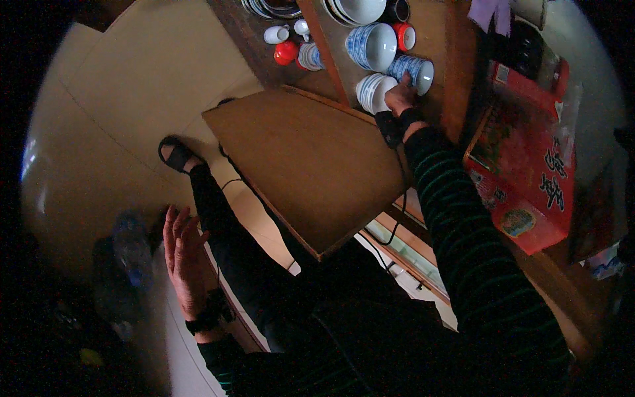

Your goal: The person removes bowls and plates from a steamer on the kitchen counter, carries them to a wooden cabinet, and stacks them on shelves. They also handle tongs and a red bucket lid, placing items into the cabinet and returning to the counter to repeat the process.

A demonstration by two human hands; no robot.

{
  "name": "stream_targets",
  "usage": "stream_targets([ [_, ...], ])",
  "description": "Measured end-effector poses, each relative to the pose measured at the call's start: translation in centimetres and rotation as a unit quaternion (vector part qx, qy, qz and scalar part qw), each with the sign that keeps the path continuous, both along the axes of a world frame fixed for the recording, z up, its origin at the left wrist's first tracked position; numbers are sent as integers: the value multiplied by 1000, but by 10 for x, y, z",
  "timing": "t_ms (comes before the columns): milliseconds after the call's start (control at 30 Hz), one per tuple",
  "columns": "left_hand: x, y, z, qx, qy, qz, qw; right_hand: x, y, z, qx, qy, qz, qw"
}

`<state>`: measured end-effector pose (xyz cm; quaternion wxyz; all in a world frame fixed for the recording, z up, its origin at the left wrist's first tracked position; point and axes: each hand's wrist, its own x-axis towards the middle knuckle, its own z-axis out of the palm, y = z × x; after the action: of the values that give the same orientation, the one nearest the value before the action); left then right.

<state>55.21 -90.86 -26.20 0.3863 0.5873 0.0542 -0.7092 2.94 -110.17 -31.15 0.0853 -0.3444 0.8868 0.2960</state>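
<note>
Inside a wooden cupboard, my right hand (402,95) reaches in among stacked bowls. Its fingers lie at the rim of a stack of white bowls (373,93) and next to a stack of blue-patterned bowls (416,73); whether it grips either cannot be told. A larger stack of blue-and-white bowls (372,46) stands just beyond. My left hand (182,253) hangs over the floor at the lower left with its fingers apart, holding nothing. Both wrists wear black bands, and a black device with a cable sits by the right one.
An open wooden cupboard door (317,168) juts out before my body. A red box (531,168) bearing writing stands right of the cupboard. White plates (354,10), a red cup (406,37), white mugs (276,34) and a red item (286,52) share the shelves. My sandalled foot (178,155) is on the floor.
</note>
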Motion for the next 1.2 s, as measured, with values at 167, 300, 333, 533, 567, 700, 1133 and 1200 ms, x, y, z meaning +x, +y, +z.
stream_targets([
  [167, -6, 1, 4, 6, 9, 28, 1000, -34, -2, -20, 270, 9, 197, 943],
  [300, -11, -1, 8, 8, 3, 42, 999, -50, 12, -34, 58, -8, 113, 992],
  [333, -12, -2, 9, 12, -1, 40, 999, -52, 16, -36, -16, -40, 115, 992],
  [533, -10, 7, 3, -3, 20, 39, 999, -61, 15, -50, 25, -28, 152, 988],
  [567, -11, 7, 4, -1, 19, 41, 999, -65, 14, -53, 43, -19, 167, 985],
  [700, -14, 10, 1, -17, 19, 27, 999, -70, 7, -61, 162, 38, 275, 947],
  [1133, -26, -6, 2, 25, -13, 11, 1000, -14, -35, -24, 76, -28, 110, 991],
  [1200, -26, -3, -1, 17, -14, 7, 1000, -13, -36, -21, 80, -10, 108, 991],
])
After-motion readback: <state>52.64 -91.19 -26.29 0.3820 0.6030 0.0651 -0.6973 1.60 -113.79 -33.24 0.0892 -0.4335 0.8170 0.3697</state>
